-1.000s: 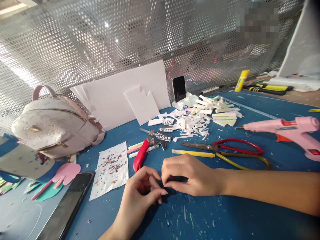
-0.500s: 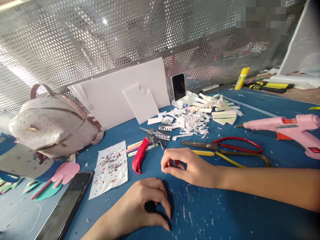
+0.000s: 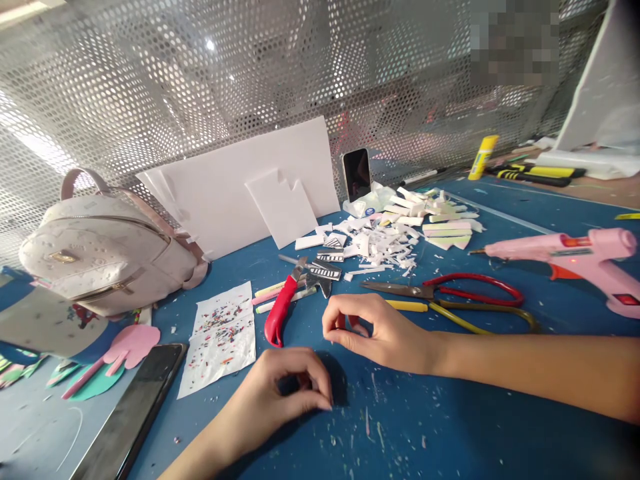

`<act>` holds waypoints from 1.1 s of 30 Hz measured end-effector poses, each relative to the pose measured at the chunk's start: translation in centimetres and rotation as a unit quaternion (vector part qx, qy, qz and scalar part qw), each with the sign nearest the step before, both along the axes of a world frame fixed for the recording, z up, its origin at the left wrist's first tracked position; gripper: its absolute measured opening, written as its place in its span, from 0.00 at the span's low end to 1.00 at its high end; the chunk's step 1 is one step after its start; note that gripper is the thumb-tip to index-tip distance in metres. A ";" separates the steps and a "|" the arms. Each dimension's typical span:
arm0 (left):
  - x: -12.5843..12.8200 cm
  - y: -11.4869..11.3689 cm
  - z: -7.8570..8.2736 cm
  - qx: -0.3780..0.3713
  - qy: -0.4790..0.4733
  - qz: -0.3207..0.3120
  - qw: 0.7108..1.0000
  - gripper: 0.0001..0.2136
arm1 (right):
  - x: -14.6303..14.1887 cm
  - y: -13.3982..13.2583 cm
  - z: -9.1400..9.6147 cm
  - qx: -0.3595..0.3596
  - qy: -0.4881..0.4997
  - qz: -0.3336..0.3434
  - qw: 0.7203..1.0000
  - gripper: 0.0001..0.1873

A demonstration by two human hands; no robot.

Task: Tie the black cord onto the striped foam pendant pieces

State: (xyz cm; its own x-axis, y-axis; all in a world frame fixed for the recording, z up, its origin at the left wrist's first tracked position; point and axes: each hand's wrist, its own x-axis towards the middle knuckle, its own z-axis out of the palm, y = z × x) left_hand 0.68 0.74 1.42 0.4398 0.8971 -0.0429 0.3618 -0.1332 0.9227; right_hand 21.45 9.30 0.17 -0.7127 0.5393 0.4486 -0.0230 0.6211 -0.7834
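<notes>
My left hand point(image 3: 293, 383) is above the blue table at the front, thumb and index fingertips pressed together in a pinch. Just beyond it and to the right, my right hand point(image 3: 375, 330) also pinches, its fingers curled. Whatever either pinch holds is too small or hidden to make out. A red-handled knife point(image 3: 283, 310) lies near both hands. Left of it is a white paper sheet point(image 3: 220, 340) sprinkled with tiny coloured bits. Behind my right hand are large scissors point(image 3: 423, 290) with one red and one yellowish handle, beside a yellow stick point(image 3: 407, 306).
A phone point(image 3: 133, 413) lies front left, near a pale backpack point(image 3: 110, 247). White boards point(image 3: 240, 180) lean on the perforated metal screen. White scraps point(image 3: 385, 240) are heaped before an upright phone point(image 3: 357, 175). At right lie a pink glue gun point(image 3: 565, 257) and a glue stick point(image 3: 483, 157).
My left hand has moved up, slightly left, and its spread thumb and finger have closed into a pinch. My right hand has stayed nearly still, still pinched.
</notes>
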 end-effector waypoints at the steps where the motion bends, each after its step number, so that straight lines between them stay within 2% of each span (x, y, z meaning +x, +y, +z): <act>1: 0.0 0.2 -0.3 -0.010 -0.024 0.049 0.998 0.06 | 0.0 0.0 0.0 -0.011 0.002 -0.010 1.000 0.04; 4: 0.0 0.6 -1.3 -0.019 -0.097 0.154 0.983 0.04 | 0.0 0.1 0.0 -0.036 0.011 -0.033 0.999 0.04; 9: 0.3 0.5 -1.8 0.006 -0.154 0.222 0.963 0.07 | 0.2 -0.1 0.1 -0.034 0.014 -0.031 0.999 0.03; 16: 0.6 0.2 -1.6 0.001 -0.183 0.229 0.956 0.10 | 0.2 -0.2 -0.1 -0.002 0.014 -0.025 1.000 0.02; 25: 0.4 0.1 -1.6 0.077 -0.092 0.205 0.971 0.11 | 0.2 -0.1 -0.3 0.035 0.004 -0.016 0.999 0.03; 33: 0.4 0.0 -1.6 0.083 -0.085 0.211 0.970 0.12 | 0.2 -0.2 -0.4 0.040 0.011 -0.017 0.999 0.03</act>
State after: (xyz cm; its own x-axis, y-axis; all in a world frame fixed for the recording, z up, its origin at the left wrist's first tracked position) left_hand 1.05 0.75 -0.14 0.0208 0.9872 0.1582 0.2617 -0.1581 0.9521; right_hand 21.62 9.14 -0.28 -0.6849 0.5239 0.5063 -0.0172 0.6831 -0.7302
